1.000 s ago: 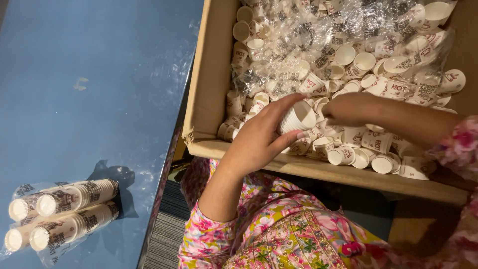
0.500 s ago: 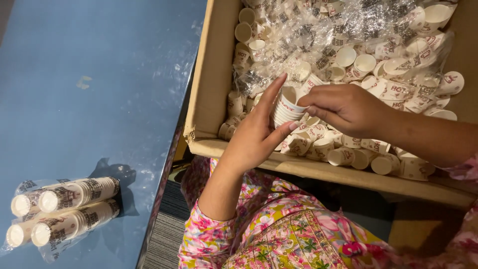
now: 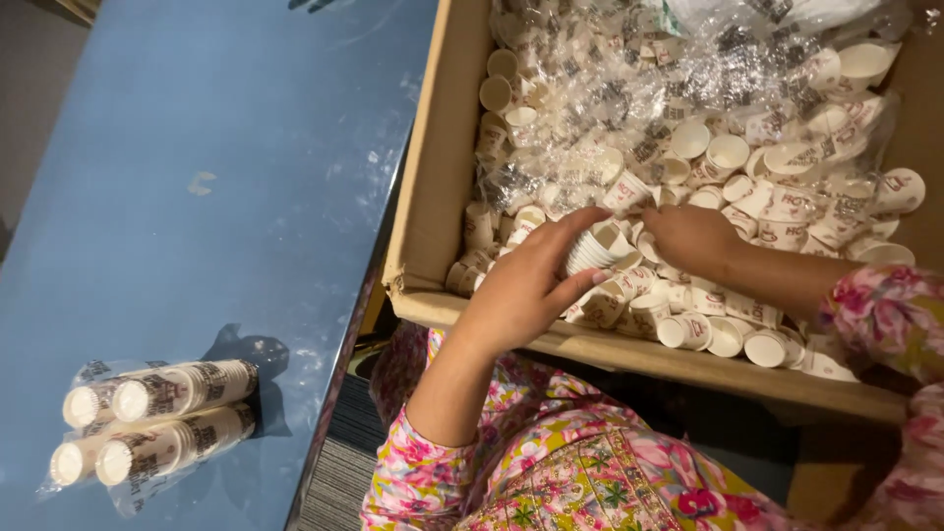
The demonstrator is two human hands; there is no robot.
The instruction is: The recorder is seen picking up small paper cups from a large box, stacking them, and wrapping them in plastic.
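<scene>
You had white paper cups (image 3: 593, 251) with dark print, a brown cardboard box (image 3: 430, 197), a blue desk (image 3: 197, 177), and pink floral sleeves (image 3: 423, 472).

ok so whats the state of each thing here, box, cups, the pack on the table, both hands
cardboard box: open, full of loose cups
stack of cups: nested, held in left hand
right hand: on loose cups
wrapped cup pack: sealed, lying on blue table

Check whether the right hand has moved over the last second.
Yes. The right hand drew back toward the cardboard box's right side, away from the cup stack in the left hand.
</scene>
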